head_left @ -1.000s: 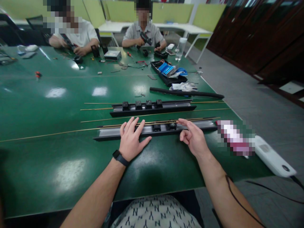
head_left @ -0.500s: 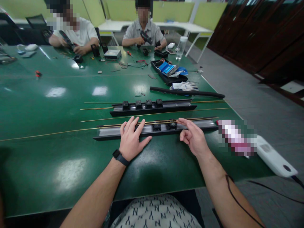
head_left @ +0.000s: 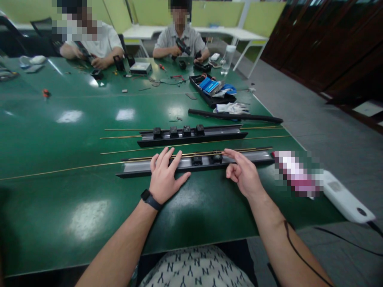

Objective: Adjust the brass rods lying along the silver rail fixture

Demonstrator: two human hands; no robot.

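Observation:
In the head view, a long black-edged rail with a silvery channel (head_left: 138, 166) lies across the green table in front of me. My left hand (head_left: 166, 175) lies over its left half, fingers spread, fingertips by the thin brass-coloured rods (head_left: 202, 154) along its far edge. Farther right, my right hand (head_left: 243, 171) has its forefingers stretched out to the rods, the thumb and other fingers partly curled; neither hand visibly grips anything. Between the hands, two small black blocks (head_left: 196, 160) sit in the channel. Exact fingertip contact is too small to tell.
Behind lies a second rail (head_left: 194, 139) with several black blocks. Long rods (head_left: 131, 151) extend past both rails. A black strip (head_left: 236, 115), gloves (head_left: 231, 107) and a black tray (head_left: 197, 85) lie beyond. A white power strip (head_left: 344, 195) is at right. Two people work opposite.
The whole view has shifted very slightly. Both hands keep their places on the rail and rods.

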